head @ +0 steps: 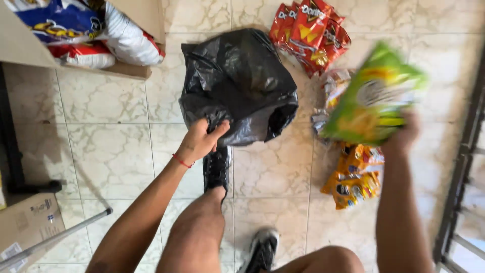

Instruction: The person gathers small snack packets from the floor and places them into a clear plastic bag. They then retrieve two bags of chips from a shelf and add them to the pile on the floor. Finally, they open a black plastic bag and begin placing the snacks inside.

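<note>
Black bag (pixel 237 83) pinched in left hand (pixel 202 139); right hand (pixel 404 134) grips green snack packet (pixel 371 96).

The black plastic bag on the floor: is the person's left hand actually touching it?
Touching. The head view shows the left hand with its fingers closed over the rim of the black bag, pinching the plastic with no gap.
</note>
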